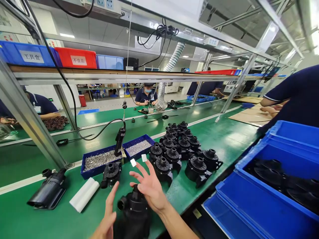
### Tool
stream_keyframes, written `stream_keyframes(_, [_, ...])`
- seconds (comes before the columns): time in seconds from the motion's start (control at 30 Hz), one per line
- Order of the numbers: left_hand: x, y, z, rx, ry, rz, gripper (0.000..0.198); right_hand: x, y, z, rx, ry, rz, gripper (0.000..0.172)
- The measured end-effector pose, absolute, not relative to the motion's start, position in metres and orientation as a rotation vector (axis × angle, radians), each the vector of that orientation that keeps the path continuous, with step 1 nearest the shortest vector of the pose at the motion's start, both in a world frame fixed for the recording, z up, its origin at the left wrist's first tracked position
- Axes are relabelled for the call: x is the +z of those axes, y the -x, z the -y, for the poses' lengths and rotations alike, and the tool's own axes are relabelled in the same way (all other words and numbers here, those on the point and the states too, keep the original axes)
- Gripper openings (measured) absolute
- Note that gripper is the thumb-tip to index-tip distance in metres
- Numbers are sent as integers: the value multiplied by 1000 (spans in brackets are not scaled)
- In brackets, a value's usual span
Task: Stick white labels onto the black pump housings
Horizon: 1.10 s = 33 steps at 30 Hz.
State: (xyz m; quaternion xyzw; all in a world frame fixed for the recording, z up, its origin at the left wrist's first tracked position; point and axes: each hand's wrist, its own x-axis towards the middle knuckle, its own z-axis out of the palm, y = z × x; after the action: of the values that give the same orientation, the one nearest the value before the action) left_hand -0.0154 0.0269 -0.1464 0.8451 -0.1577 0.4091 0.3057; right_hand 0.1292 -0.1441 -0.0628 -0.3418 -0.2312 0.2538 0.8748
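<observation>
A black pump housing [133, 212] stands on the green bench right in front of me. My left hand [107, 217] is beside its left side, fingers pointing up and apart, holding nothing. My right hand [149, 186] hovers over the housing's top right with its fingers spread; small white stickers [133, 162] sit on two fingertips. Another black pump [111, 173] lies just beyond, next to a hanging electric screwdriver [120, 139].
Two blue trays of screws [99, 160] lie behind the pumps. Several black pumps [179, 149] are grouped at centre right. A white roll [84, 194] and a black part [48, 191] lie at left. Blue bins [269, 186] stand at right. Other people work around the bench.
</observation>
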Motion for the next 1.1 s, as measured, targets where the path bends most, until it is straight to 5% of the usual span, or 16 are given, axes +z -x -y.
stream_keyframes(0.1, [-130, 13, -22, 1000, -2163, 561, 126, -61, -127, 145, 487, 804, 560, 100])
stream_keyframes(0.3, [-98, 10, -21, 1085, -2023, 536, 105, -48, -106, 171, 211, 1268, 533, 60])
stream_keyframes(0.47, [-106, 9, -29, 1115, -2101, 378, 102, -48, -85, 180, 601, 1363, 570, 74])
stream_keyframes(0.7, [-106, 11, -29, 1097, -2126, 366, 98, -45, -74, 167, 562, 1454, 497, 86])
stream_keyframes(1.1, [-102, 11, -28, 1055, -2106, 396, 93, -54, -68, 167, 383, 1606, 680, 76])
